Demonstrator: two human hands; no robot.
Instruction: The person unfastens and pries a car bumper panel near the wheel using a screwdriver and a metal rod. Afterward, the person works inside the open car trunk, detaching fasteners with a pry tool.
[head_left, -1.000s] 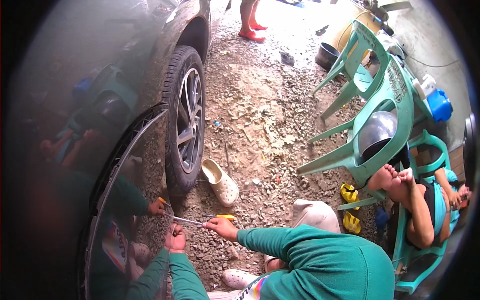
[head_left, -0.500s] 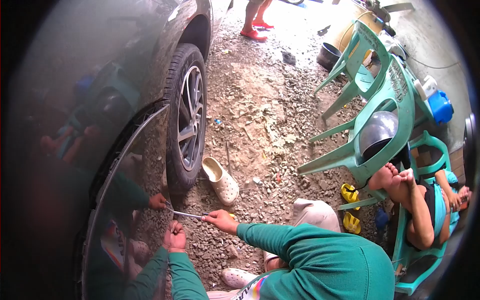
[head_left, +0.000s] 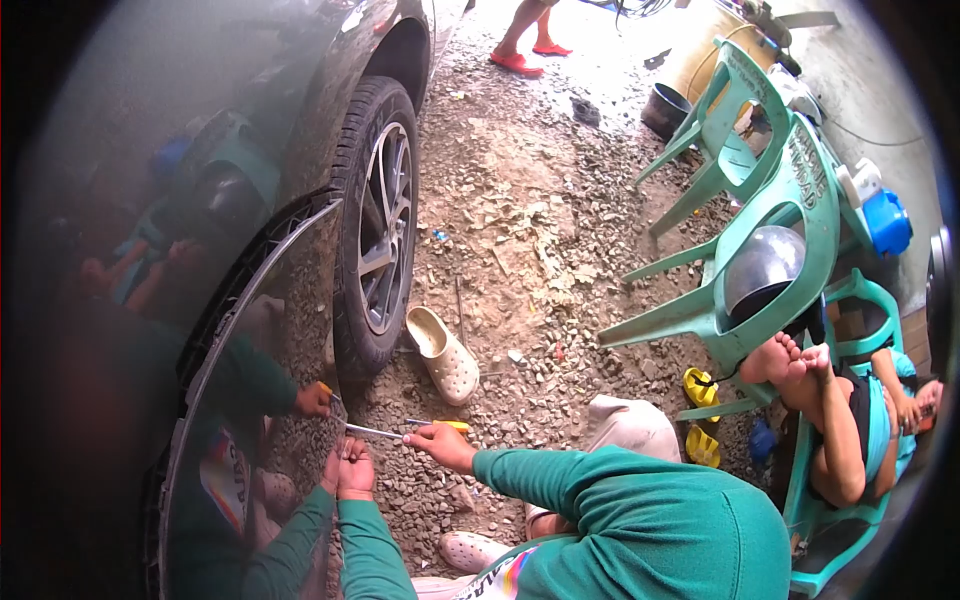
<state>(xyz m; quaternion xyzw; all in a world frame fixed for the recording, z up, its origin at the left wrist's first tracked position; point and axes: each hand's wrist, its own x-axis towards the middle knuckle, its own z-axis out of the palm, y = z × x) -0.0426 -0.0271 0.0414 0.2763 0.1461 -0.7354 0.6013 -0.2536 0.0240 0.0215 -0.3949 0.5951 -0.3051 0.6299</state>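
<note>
In the head view, your right hand [head_left: 447, 446] pinches the slim metal rod [head_left: 376, 432] by its near end, a yellow handle [head_left: 455, 426] just beside those fingers. The rod points at the edge of the car's glossy panel [head_left: 262, 425], near the wheel [head_left: 385, 235]. Your left hand [head_left: 355, 472] is close to the far end, fingers bunched; I can't tell what they pinch. You're probably working the rod at that edge; next likely calls for a steady tip and small turns.

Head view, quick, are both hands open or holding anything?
Left hand: fingers curled; can't tell whether it's holding anything.
Right hand: closed, holding a slim silver rod.
</note>
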